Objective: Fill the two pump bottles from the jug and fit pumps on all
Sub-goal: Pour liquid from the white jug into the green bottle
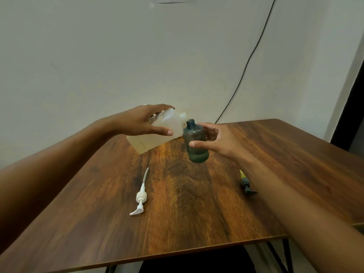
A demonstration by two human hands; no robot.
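While a pale wall [98,56] with a black cable [254,54] running down it fills the background, the wooden surface [187,203] spreads across the lower part of the view. Above its far edge the left hand [145,123] holds the translucent jug [157,134] tipped on its side, thumb under the near face and fingers over the top, so the grip is clenched around the jug's body. Pale yellowish liquid sits low in the tilted jug, whose spout end points right, right next to the neck of the dark blue-grey bottle [196,141]. The right hand [218,142] has its grip wrapped on that bottle, thumb in front, fingers behind, lifting it off the surface and leaning it slightly. The bottle is uncapped and shows some liquid at its bottom. On the surface nearer the camera lies a white pump [140,198] with its tube pointing away. To the right, partly hidden by the right forearm, lies a grey pump [247,187] beside something yellow [242,174] I cannot identify.
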